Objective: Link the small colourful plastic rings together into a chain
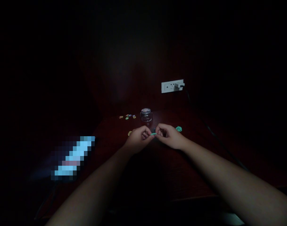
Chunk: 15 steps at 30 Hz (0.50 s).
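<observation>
One small green piece [153, 134] between left fingers [148, 130] and right fingers [157, 127], one end in each pinch.

Dim indoor room, perhaps in a home, with dark red table [178, 175] and wall socket [168, 87]

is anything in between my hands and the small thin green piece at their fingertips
Nothing visible: the bare left hand and bare right hand both pinch the small thin green piece. The clear round jar stands beyond them, not between.
</observation>
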Motion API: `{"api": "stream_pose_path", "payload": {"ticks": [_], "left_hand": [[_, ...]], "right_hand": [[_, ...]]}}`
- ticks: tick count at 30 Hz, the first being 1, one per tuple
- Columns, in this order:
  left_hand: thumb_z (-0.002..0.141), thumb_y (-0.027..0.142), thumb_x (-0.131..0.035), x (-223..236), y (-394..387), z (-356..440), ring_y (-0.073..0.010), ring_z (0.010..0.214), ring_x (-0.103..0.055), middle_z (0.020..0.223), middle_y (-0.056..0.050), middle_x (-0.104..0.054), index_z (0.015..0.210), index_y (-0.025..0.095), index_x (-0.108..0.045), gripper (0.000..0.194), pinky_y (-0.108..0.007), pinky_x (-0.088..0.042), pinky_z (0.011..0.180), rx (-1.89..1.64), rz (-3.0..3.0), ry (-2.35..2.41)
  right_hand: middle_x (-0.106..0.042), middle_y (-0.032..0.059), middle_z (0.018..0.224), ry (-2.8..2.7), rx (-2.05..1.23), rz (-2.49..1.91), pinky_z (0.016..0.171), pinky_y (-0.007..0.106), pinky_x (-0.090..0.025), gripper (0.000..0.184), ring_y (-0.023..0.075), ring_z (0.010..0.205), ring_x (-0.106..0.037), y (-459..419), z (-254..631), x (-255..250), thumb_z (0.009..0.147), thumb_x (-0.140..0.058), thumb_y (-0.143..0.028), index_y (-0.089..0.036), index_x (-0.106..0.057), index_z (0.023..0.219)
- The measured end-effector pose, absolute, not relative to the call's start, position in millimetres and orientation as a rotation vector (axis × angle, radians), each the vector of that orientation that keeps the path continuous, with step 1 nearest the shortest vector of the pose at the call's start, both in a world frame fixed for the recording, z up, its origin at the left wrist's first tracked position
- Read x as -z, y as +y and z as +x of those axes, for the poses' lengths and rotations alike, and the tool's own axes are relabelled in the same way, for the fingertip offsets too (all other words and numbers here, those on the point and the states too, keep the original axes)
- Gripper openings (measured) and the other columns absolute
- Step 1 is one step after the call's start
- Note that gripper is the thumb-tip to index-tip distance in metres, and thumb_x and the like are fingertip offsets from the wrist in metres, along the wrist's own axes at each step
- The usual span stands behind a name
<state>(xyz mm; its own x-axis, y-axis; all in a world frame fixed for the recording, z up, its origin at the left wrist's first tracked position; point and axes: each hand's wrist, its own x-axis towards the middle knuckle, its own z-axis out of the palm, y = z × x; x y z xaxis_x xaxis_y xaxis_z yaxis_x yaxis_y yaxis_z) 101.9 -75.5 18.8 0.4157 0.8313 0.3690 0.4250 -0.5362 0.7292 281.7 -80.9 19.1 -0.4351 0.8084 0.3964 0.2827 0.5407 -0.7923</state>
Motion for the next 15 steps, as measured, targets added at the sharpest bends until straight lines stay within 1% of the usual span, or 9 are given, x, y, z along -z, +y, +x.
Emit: {"api": "stream_pose_path", "payload": {"ticks": [5, 10, 15], "left_hand": [[0.074, 0.031, -0.057, -19.2, -75.0, 101.2, -0.0068, 0.055, -0.048, 0.064, 0.001, -0.055, 0.075, 0.014, -0.055, 0.017, -0.018, -0.040, 0.050, -0.979, 2.163, 1.055], [0.074, 0.030, -0.058, -19.9, -75.0, 101.0, -0.0084, 0.061, -0.051, 0.073, -0.002, -0.059, 0.078, 0.014, -0.057, 0.016, -0.020, -0.044, 0.055, -0.990, 2.212, 1.006], [0.074, 0.027, -0.057, -21.8, -76.7, 101.4, -0.0101, 0.066, -0.053, 0.077, -0.004, -0.060, 0.081, 0.014, -0.059, 0.014, -0.022, -0.045, 0.059, -0.980, 2.240, 0.953]], "right_hand": [[-0.044, -0.0033, 0.058, -1.988, -0.799, -0.891, 0.048, 0.020, -0.032, 0.012, 0.0082, 0.053, -0.039, -81.7, 281.4, -19.9, 0.076, -0.053, -0.026, -0.017, -0.046, 0.073], [-0.043, -0.0035, 0.057, -1.995, -0.798, -0.892, 0.048, 0.020, -0.031, 0.013, 0.0080, 0.053, -0.038, -82.2, 281.2, -20.3, 0.076, -0.053, -0.026, -0.017, -0.045, 0.071], [-0.043, -0.0032, 0.058, -1.998, -0.748, -0.912, 0.049, 0.020, -0.032, 0.014, 0.0082, 0.054, -0.038, -82.8, 281.3, -21.3, 0.075, -0.053, -0.026, -0.016, -0.045, 0.070]]}}
